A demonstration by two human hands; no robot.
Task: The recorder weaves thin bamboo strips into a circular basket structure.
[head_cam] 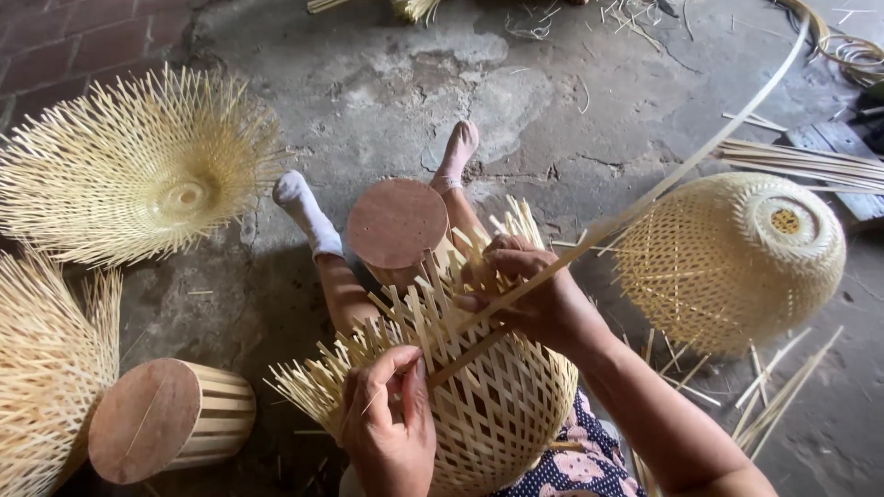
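Note:
A half-woven pale bamboo basket (502,405) lies across my lap over a round wooden mould (397,224), its loose strip ends sticking up. My right hand (534,294) presses on the weave near the top and holds a long bamboo strip (681,170) that runs up to the right. Lower left, my left hand (389,425) pinches the loose strip ends at the basket's edge. Beyond the mould my legs stretch out, feet in white socks (308,213).
A finished woven shade (732,258) lies on the right. An open splayed bamboo piece (138,166) sits far left, another (46,368) at the left edge beside a second wooden mould (170,419). Loose strips (801,161) and a coil (852,46) lie on the concrete floor.

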